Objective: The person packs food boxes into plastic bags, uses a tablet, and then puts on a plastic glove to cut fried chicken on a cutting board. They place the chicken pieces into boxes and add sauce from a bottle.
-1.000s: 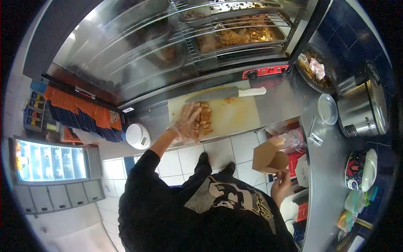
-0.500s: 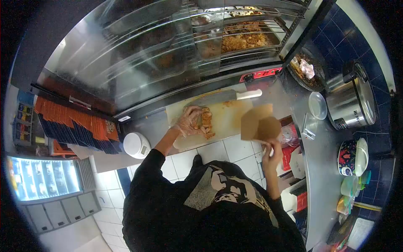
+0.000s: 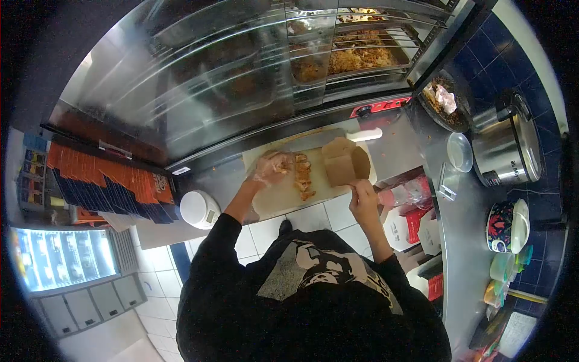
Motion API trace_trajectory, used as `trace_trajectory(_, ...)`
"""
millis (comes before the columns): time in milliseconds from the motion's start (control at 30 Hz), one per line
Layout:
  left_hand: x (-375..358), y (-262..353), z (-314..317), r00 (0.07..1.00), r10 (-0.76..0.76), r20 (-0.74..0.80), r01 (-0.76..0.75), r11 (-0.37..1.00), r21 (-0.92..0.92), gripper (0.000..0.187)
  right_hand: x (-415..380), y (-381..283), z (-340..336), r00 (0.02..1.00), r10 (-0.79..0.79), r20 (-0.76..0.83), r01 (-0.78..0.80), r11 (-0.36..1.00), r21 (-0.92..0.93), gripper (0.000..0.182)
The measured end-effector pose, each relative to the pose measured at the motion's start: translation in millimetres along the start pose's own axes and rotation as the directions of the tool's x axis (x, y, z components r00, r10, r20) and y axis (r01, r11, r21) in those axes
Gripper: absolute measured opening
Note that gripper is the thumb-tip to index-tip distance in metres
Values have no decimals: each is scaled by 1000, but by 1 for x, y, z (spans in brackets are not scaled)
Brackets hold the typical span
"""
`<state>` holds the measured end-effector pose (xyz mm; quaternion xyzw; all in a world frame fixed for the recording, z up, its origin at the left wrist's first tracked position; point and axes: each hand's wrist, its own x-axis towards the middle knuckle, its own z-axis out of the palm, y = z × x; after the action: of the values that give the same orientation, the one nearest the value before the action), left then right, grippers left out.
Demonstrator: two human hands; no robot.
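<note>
My right hand [image 3: 363,204] grips the near edge of an open brown cardboard food box [image 3: 339,164], tilted over the right part of the cutting board [image 3: 265,202]. A row of sliced, browned meat [image 3: 303,178] lies on the board, left of the box. Just left of the slices is my left hand [image 3: 271,169] in a clear plastic glove. Its fingers are blurred, so whether they hold anything does not show. Behind the box lies a knife with a white handle [image 3: 365,134], its blade along the board's far edge.
A glass-fronted warming cabinet [image 3: 229,78] with trays of food stands behind the board. To the left are a white kitchen scale [image 3: 199,209] and stacked flat cartons [image 3: 108,175]. A steel cooker [image 3: 505,151] and a round clear tub [image 3: 459,152] sit on the right counter.
My right hand has brought the cardboard box left, over the board beside the meat, and its inside now shows. My left hand has drawn slightly left, off the slices.
</note>
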<state>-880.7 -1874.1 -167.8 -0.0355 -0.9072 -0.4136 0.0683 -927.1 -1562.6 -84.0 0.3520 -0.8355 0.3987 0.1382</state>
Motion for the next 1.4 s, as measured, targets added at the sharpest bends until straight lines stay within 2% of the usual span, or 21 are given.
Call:
trace_trajectory(133, 15, 30, 5, 980, -115, -163, 119, 993, 20, 32, 0, 3, 3, 999, 1, -33, -1, 1000, -5, 18)
trace_trajectory(167, 22, 37, 7, 924, -301, -234, 178, 884, -433, 29, 0, 3, 3, 999, -23, -49, 23, 1000, -4, 17)
trace_trajectory(200, 28, 47, 9, 844, -496, -203, 153, 585, -796, 25, -1, 4, 3, 998, -16, -53, 15, 1000, -8, 17)
trace_trajectory(233, 35, 71, 6, 846, -497, -196, 157, 582, -797, 25, -3, 5, 4, 999, 1, -41, -1, 1000, -17, 16)
trace_trajectory(300, 53, 130, -4, 887, -300, -351, 62, 831, -553, 33, -5, 5, 5, 1000, 20, -24, -21, 999, -25, 15)
trace_trajectory(367, 72, 160, 14, 926, -206, -317, -58, 751, -657, 37, -3, 5, 4, 998, 1, -61, -1, 1000, 1, 13)
trace_trajectory(433, 80, 200, 17, 980, -151, -131, 69, 869, -489, 39, -6, 7, 5, 999, 14, -47, -15, 1000, -17, 13)
trace_trajectory(467, 86, 204, 23, 979, -156, -135, 71, 868, -491, 39, -8, 9, 5, 999, 28, -32, -29, 999, -35, 13)
trace_trajectory(533, 98, 209, 32, 994, 21, 108, -31, 996, 85, 45, -7, 5, 5, 998, 26, -51, -26, 1000, -3, 13)
trace_trajectory(567, 96, 203, 41, 990, -3, 140, 1, 1000, 17, 52, -7, 4, 4, 997, 27, -77, -25, 999, 27, 13)
trace_trajectory(600, 94, 198, 45, 991, -7, 135, 5, 1000, 17, 52, -6, 5, 4, 997, 23, -73, -21, 999, 29, 13)
trace_trajectory(667, 88, 184, 52, 947, 307, -94, -297, 949, 102, 62, -8, 5, 5, 994, 28, -106, -27, 1000, 10, 16)
trace_trajectory(833, 37, 132, -8, 961, 255, -111, -247, 966, 82, 98, -6, 9, 4, 996, 38, -82, -35, 999, 32, 20)
trace_trajectory(867, 21, 112, -1, 961, 259, -99, -251, 964, 83, 98, -6, 10, 5, 996, 23, -91, -18, 999, 48, 21)
trace_trajectory(933, -15, 75, 23, 993, 39, -110, -10, 968, 250, 121, -5, 10, 5, 994, 25, -110, -18, 998, 60, 20)
trace_trajectory(1033, -22, 62, 48, 998, 10, -54, 4, 967, 254, 128, -5, 10, 7, 996, 29, -90, -23, 998, 59, 19)
trace_trajectory(1167, 0, 62, 62, 998, -50, -28, 56, 951, 304, 123, -3, 12, 5, 996, -9, -85, 13, 999, 37, 18)
trace_trajectory(1233, 5, 58, 65, 999, 48, -21, -37, 930, 366, 106, -3, 13, 5, 997, -19, -80, 22, 999, 36, 17)
trace_trajectory(1267, 6, 56, 66, 998, 50, -22, -39, 931, 362, 106, -4, 14, 5, 997, -12, -70, 15, 999, 42, 17)
trace_trajectory(1333, 8, 53, 66, 999, 31, -38, -17, 942, 336, 80, -4, 14, 5, 998, -5, -60, 8, 999, 50, 16)
trace_trajectory(1400, 13, 48, 67, 996, 63, -66, -38, 943, 331, 68, -5, 15, 5, 998, -1, -57, 4, 999, 45, 16)
